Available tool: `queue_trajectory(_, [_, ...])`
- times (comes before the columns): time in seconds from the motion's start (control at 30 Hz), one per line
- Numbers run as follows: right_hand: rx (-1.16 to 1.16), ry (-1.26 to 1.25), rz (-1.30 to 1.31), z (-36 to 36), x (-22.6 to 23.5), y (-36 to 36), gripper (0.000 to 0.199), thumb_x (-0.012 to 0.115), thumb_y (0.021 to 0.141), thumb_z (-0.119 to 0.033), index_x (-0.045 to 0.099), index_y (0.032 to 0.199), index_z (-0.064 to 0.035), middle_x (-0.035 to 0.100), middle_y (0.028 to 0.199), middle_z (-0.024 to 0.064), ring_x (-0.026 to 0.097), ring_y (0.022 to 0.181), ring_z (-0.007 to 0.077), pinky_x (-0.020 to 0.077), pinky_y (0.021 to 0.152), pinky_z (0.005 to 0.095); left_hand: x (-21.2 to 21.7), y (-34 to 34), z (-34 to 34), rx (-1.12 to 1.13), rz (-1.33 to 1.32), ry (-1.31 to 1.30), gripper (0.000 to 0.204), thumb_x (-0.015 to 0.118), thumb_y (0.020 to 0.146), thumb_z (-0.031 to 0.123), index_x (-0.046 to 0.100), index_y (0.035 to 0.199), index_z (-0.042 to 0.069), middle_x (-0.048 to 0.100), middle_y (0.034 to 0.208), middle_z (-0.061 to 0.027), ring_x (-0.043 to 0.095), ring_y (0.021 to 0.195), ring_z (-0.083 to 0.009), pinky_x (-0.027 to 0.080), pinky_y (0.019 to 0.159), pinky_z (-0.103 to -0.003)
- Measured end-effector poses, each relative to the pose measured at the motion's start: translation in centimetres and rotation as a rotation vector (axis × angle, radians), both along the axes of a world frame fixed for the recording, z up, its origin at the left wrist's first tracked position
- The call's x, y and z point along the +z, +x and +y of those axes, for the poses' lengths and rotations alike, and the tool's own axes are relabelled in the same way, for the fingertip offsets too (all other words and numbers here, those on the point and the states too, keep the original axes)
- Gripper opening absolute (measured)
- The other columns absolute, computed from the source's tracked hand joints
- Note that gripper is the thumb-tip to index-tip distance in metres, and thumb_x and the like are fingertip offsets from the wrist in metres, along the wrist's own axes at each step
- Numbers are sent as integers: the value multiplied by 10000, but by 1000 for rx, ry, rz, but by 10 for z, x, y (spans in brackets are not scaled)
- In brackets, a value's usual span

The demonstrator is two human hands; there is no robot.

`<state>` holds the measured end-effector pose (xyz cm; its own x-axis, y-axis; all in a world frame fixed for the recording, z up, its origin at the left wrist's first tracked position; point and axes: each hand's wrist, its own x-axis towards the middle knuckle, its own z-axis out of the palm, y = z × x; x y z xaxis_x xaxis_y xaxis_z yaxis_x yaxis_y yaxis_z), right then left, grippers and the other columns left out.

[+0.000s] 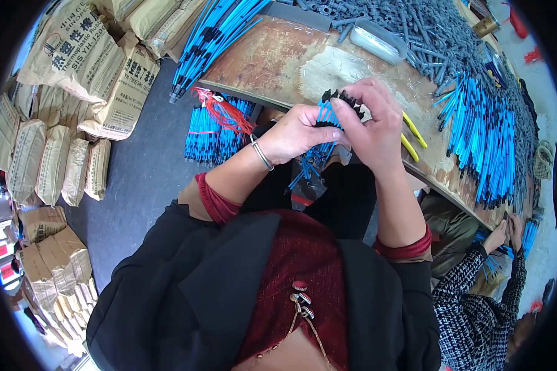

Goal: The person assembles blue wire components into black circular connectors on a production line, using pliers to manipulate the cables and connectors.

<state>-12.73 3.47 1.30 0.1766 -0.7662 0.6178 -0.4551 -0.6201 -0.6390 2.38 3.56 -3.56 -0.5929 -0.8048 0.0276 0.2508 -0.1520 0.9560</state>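
Observation:
My left hand [309, 130] is closed round a bundle of thin blue sticks with black tips [325, 112], held just over the table's near edge. Beside it, my right hand [374, 120] pinches at the black ends at the top of the same bundle. The lower ends of the blue sticks hang below my hands, above my lap. Yellow-handled pliers [414, 137] lie on the table right of my right hand. Some of the stick ends are hidden behind my fingers.
The worn wooden table [260, 59] holds a heap of grey plastic parts [408, 31], a clear plastic box [377, 43] and a pile of blue sticks [483, 136]. Paper sacks [74, 49] are stacked at left. A co-worker's hands [504, 235] work at the far right.

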Motion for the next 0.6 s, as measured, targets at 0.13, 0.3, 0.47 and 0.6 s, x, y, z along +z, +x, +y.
queue_trajectory(0.13, [9,-30,-1,2,0,3,128,647,713,-27,598,825,10,577,772,89,534,664,160,427,613,264,3,3,1,-11,39,35,158,554,845,26,613,991,7,646,930,-52,594,866,-106,474,805,-264])
queue_trajectory(0.3, [37,47,15,1,0,0,177,637,716,-19,611,891,-2,581,799,96,551,694,179,438,629,267,2,4,2,-8,33,46,156,550,846,26,613,988,6,650,919,-63,605,863,-121,480,801,-267])
queue_trajectory(0.47, [102,27,131,-5,6,-9,242,650,711,-23,627,952,-25,577,895,110,559,772,199,445,675,283,-1,4,0,-16,-3,80,157,550,850,36,610,991,-1,654,902,-76,616,862,-140,488,796,-274])
queue_trajectory(0.6, [195,-203,447,-9,16,-16,328,646,742,-110,592,1045,6,554,1021,129,544,903,219,436,787,316,-9,6,-2,9,41,90,168,557,852,51,610,1002,-3,656,904,-80,619,857,-142,490,794,-274])
